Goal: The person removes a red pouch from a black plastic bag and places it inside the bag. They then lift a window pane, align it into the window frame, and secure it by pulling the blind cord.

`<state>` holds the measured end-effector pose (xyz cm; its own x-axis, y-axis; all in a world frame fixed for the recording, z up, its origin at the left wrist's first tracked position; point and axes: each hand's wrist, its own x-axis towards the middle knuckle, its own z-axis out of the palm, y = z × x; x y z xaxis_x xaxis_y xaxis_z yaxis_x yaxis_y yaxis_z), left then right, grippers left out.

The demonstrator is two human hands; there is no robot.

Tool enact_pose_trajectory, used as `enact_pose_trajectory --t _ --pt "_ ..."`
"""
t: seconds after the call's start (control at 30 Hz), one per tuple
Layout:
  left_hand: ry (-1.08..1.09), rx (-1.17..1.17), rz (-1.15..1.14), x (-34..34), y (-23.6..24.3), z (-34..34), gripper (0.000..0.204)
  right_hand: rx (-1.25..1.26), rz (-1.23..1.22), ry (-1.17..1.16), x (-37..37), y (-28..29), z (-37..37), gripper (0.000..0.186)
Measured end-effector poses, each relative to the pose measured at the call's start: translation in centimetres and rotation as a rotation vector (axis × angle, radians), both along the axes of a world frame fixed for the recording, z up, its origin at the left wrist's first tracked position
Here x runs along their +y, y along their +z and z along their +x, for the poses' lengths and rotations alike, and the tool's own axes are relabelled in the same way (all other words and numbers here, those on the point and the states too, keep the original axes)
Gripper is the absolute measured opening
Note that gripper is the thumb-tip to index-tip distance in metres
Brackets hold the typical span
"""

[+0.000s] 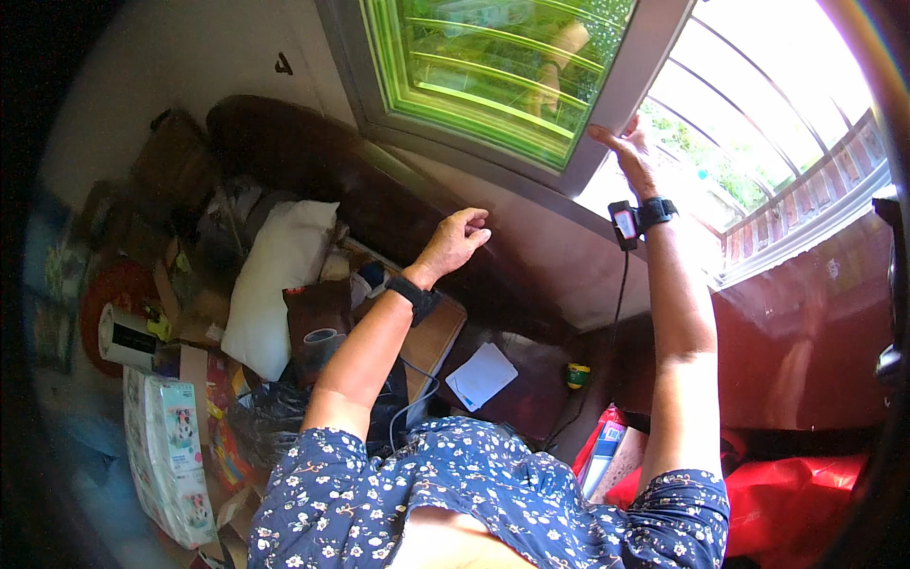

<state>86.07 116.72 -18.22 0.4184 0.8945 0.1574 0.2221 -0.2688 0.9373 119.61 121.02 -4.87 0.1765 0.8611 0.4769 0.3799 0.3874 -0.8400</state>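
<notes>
My right hand (630, 156) is raised to the lower right corner of a grey-framed window sash (588, 156). Its thumb lies on the inner face of the frame, and the fingers go round the outer edge, partly lost in glare. The green-tinted pane (493, 66) shows bars and reflections. My left hand (455, 245) hangs in the air below the sash, touching nothing, with fingers loosely curled and the thumb a little apart. Each wrist wears a black strap; a small device (624, 225) with a cable sits by the right one.
A curved metal grille (758, 114) stands outside the window opening. Dark wooden panelling (284, 142) runs along the wall. Clutter fills the left: a white pillow (284, 284), packaged goods (171, 446), bags and boxes. White sheets (482, 376), a yellow-green item (576, 376) and red bags (796, 503) lie below.
</notes>
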Motion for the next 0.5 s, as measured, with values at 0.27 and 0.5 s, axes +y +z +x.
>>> enact_pose_trajectory --t 0.27,0.5 --pt "0.213 0.017 0.146 2.5 1.0 -4.7 0.041 -0.031 -0.01 0.039 -7.1 0.3 3.0 0.082" --pt "0.502 -0.101 0.253 17.6 6.8 -15.9 0.058 -0.212 -0.165 -0.272 -4.0 2.0 -1.6 0.076"
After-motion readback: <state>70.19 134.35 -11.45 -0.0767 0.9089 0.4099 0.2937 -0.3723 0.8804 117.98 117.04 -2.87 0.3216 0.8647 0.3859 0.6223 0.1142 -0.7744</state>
